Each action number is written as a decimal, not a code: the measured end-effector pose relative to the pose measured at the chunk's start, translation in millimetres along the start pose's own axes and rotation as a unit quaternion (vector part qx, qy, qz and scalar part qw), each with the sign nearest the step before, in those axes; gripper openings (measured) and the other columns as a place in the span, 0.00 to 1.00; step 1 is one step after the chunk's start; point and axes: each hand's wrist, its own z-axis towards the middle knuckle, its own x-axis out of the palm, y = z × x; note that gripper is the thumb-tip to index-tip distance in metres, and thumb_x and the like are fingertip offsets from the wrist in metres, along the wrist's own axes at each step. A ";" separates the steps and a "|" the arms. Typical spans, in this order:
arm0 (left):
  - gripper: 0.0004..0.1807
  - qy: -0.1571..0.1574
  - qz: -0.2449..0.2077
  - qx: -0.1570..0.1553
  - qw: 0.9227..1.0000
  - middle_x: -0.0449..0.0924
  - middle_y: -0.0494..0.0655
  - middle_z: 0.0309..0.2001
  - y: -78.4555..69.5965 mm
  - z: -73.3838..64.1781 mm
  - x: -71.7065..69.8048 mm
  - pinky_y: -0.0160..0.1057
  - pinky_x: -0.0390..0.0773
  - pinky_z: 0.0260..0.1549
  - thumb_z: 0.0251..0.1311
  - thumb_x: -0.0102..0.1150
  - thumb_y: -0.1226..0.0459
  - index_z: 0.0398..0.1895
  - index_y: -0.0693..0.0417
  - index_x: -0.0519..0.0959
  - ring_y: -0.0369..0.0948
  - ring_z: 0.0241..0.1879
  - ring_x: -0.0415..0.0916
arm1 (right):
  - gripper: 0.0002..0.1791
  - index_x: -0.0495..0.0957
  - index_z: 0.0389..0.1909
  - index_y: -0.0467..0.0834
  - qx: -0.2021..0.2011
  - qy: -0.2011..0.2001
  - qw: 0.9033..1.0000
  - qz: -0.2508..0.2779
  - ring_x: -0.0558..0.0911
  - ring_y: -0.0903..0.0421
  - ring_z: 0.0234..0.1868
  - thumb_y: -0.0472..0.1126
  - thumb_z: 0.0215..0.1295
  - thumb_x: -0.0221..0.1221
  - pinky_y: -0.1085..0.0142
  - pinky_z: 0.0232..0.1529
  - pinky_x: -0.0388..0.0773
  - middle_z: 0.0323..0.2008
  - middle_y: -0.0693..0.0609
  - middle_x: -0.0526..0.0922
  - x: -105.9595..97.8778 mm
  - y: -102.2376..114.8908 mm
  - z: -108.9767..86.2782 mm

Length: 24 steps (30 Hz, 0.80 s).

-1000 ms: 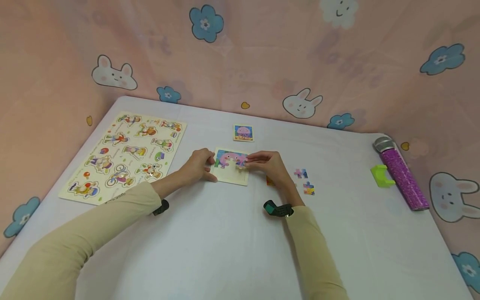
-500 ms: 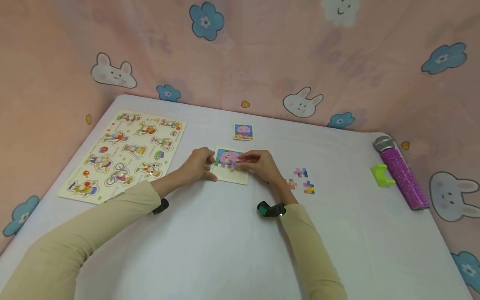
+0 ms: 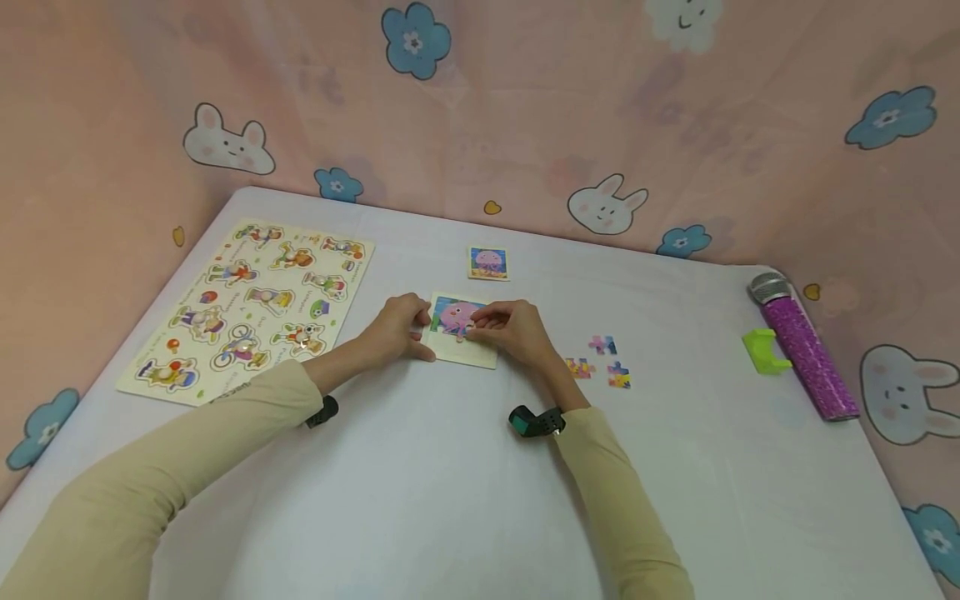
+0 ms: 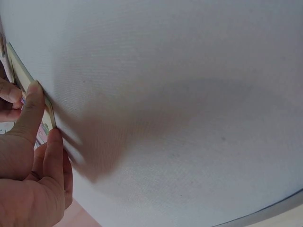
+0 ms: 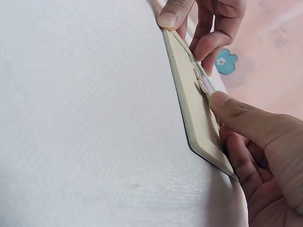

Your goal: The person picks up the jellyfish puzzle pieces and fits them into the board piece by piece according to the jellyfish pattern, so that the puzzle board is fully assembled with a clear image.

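Observation:
A small cream puzzle tray (image 3: 467, 353) lies on the white table, its far part filled with a pink octopus picture and its near part bare. My left hand (image 3: 396, 331) grips the tray's left side, thumb at the near corner and fingers along the edge. Over the tray, my right hand (image 3: 516, 332) pinches a jigsaw piece (image 5: 204, 88) at the lower edge of the picture; the fingers hide most of it. To the right lie several loose jigsaw pieces (image 3: 618, 375). Behind the tray sits a small octopus picture card (image 3: 489, 263).
A large board of cartoon figures (image 3: 300, 292) takes up the table's left side. At the right lie a glittery pink microphone (image 3: 810, 358) and a light green bracket-shaped piece (image 3: 765, 352). A pink patterned cloth (image 3: 517, 108) hangs behind the table.
My right hand has moved left across the tray with the jigsaw piece, which now sits lower against the picture. More loose pieces show beside the right wrist. My left hand has stayed put.

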 end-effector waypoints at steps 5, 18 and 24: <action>0.33 -0.001 -0.001 0.006 1.000 0.74 0.60 0.43 0.7 -0.6 -0.1 0.38 0.79 0.43 0.38 0.76 0.75 0.50 0.76 0.72 0.48 0.43 0.70 | 0.12 0.84 0.36 0.36 0.019 0.014 0.999 -0.021 0.79 0.58 0.28 0.38 0.52 0.71 0.74 0.29 0.76 0.27 0.48 0.83 -0.8 3.5 2.6; 0.34 -0.003 0.001 0.012 1.000 0.74 0.60 0.42 1.1 -1.4 -0.1 0.38 0.79 0.41 0.37 0.76 0.75 0.51 0.77 0.71 0.48 0.42 0.70 | 0.14 0.83 0.40 0.35 0.012 -0.004 1.000 0.020 0.82 0.56 0.32 0.35 0.53 0.70 0.72 0.35 0.79 0.34 0.45 0.86 0.1 4.4 -0.4; 0.33 -0.007 0.005 0.020 1.000 0.75 0.61 0.42 2.8 0.1 0.1 0.38 0.80 0.41 0.37 0.77 0.74 0.49 0.76 0.72 0.49 0.42 0.72 | 0.12 0.84 0.38 0.36 0.002 -0.015 1.000 0.001 0.81 0.58 0.30 0.34 0.52 0.70 0.73 0.32 0.78 0.34 0.46 0.87 6.7 7.7 0.9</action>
